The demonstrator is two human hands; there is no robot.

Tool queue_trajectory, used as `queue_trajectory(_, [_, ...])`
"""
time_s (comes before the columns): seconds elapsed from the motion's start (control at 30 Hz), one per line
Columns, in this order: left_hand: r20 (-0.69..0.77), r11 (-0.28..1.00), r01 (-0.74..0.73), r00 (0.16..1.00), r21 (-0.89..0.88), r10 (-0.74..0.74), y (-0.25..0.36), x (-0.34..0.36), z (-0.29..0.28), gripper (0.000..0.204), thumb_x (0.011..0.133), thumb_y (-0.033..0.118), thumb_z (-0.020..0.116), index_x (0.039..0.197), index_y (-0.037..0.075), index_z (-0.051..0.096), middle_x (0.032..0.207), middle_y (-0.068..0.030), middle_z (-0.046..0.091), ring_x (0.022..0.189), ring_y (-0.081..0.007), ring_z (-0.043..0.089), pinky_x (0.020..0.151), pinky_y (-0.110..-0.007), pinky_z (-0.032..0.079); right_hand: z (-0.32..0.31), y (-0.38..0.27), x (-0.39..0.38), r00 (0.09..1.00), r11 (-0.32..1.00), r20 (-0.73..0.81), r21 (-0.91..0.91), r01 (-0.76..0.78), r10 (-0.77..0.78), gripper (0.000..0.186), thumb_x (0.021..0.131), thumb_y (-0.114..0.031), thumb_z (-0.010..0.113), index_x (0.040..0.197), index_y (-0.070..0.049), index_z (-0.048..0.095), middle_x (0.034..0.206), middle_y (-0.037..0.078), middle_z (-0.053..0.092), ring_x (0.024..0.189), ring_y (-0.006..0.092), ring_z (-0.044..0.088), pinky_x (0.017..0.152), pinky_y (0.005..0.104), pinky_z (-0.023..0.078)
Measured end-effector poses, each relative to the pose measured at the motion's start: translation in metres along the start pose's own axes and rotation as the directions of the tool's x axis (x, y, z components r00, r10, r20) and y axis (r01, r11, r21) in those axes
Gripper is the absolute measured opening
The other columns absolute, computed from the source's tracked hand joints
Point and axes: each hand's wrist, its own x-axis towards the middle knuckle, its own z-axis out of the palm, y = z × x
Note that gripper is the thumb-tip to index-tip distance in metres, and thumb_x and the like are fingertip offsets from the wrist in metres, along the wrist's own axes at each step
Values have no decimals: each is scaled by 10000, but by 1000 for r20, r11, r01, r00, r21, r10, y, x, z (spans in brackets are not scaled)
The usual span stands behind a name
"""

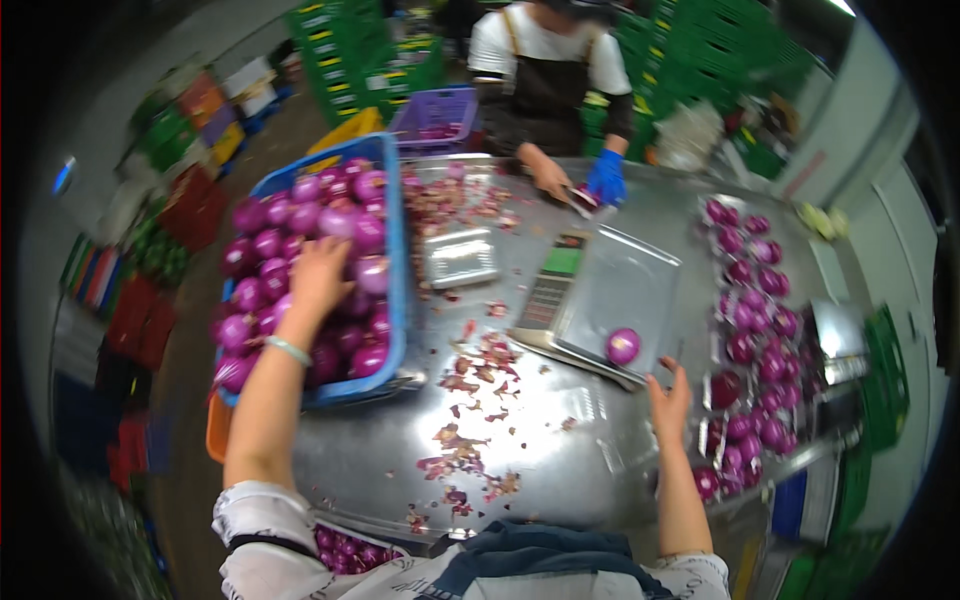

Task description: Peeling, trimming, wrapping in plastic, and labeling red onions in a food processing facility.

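The table (350, 455) is metal, smooth and glossy, with bright reflections. At nine o'clock, the crate (396, 250) is smooth plastic and its onions (272, 243) have glossy, smooth skins. At six o'clock, the peelings (462, 455) look papery and rough. Toward three o'clock, the scale's pan (620, 285) is shiny metal; farther out, the packs (722, 390) are glossy clear plastic. Between seven and eight o'clock, the sleeve (260, 512) is matt cloth

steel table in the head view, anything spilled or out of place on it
Yes: dry onion skins lie strewn in loose patches across the middle of the steel table, uncontained, so they look like spilled trimmings. The lone red onion on the scale doesn't look out of place.
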Motion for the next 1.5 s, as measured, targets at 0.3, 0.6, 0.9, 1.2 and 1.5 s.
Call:
queue_trajectory(0.3, [178,-532,39,961,-846,-213,54,-51,-78,413,861,229,486,1228,45,448,1157,-147,532,1060,-293,567,909,-420,483,-9,-27,-58,965,980,224,114,-164,136,325,772,-79,662,1084,-31,586,999,62,650,714,141,579,624,257,435])
queue_trajectory(0.6, [575,-877,391,800,-280,174,171,-202,-79,667,787,283,663,1334,63,351,1230,-229,495,1041,-420,565,851,-445,543,4,-129,-114,650,769,448,151,621,-614,404,738,-49,638,1139,-71,590,1019,71,627,726,207,646,614,292,521])
queue_trajectory(0.9, [531,-776,408,840,-481,112,194,-247,-80,774,769,375,701,1354,56,306,1250,-151,482,1062,-272,577,747,-379,580,-15,-158,-132,491,612,524,76,787,-696,465,704,-90,615,1168,-96,592,1024,54,619,669,149,615,536,258,485])
queue_trajectory(1.2, [506,-746,426,851,-512,139,195,-262,-92,794,713,370,767,1304,57,340,1228,-137,484,1101,-249,546,856,-385,525,-13,-162,-141,478,615,613,15,788,-628,450,730,-111,626,1178,-119,586,1032,39,603,680,153,624,536,265,492])
queue_trajectory(1.5, [523,-729,411,848,-548,85,194,-277,-88,806,645,350,819,1254,46,388,1185,-119,508,1081,-229,550,949,-361,459,4,-163,-153,453,660,643,110,743,-617,459,779,-113,597,1233,-89,530,892,40,547,591,151,604,492,287,496])
